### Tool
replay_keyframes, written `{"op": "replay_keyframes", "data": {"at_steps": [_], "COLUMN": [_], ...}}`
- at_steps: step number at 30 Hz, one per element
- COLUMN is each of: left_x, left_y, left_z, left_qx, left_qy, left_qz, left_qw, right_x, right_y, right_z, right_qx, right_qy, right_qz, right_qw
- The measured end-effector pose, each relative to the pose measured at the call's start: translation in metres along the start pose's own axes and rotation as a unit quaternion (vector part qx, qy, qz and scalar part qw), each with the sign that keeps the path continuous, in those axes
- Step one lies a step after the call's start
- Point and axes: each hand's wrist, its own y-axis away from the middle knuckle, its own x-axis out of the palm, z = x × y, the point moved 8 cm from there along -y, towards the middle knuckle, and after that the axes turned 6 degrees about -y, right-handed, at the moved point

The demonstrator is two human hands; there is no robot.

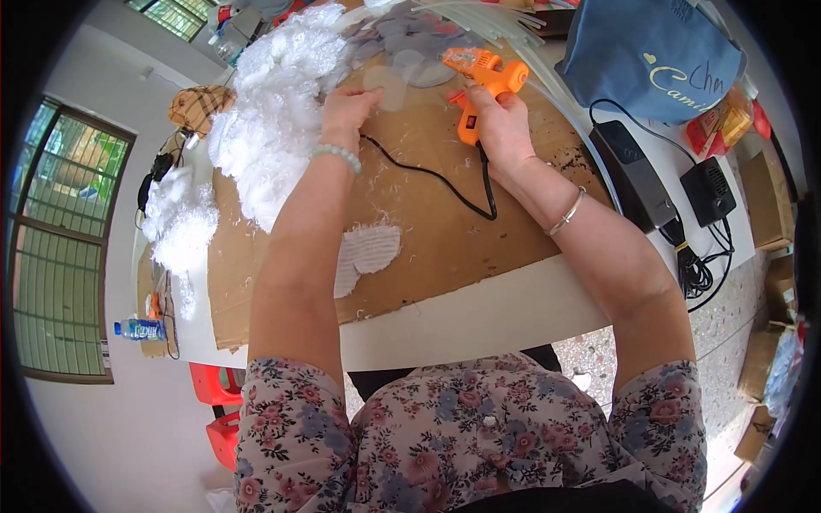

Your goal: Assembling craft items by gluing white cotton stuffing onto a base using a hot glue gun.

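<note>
My right hand [505, 128] is wrapped round the handle of an orange hot glue gun [489, 75], its nozzle pointing up and to the left. A black cord [440, 182] runs from the handle and loops over the cardboard toward my left wrist. My left hand [349, 111] pinches the edge of a thin, translucent round disc [386, 88], just left of the glue gun. Beyond it lie more translucent and greyish discs [423, 68]. A white textured cut piece [376, 248] rests on the cardboard between my forearms.
Fluffy white fibre [278, 94] is heaped along the left of the cardboard sheet [462, 256]. Clear glue sticks [487, 21] lie at the far edge. To the right are a blue bag [654, 64], a black power adapter [633, 175] and coiled cable [693, 269]. A bottle [141, 330] lies at the left.
</note>
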Motion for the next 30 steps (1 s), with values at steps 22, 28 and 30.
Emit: {"op": "replay_keyframes", "data": {"at_steps": [22,28,30], "left_x": [-0.015,-0.031,-0.047], "left_y": [0.05,0.058,0.064], "left_z": [-0.029,-0.045,-0.043], "left_qx": [0.066,0.124,0.123], "left_qy": [-0.139,-0.167,-0.125], "left_qz": [0.015,0.005,0.002], "left_qw": [0.988,0.978,0.985], "right_x": [0.004,0.001,0.005], "right_y": [0.0,-0.002,0.001], "right_z": [0.0,-0.004,-0.004], "right_qx": [-0.015,-0.007,-0.017], "right_qy": [0.006,0.017,0.036], "right_qz": [0.021,0.029,0.046], "right_qw": [1.0,0.999,0.998]}}
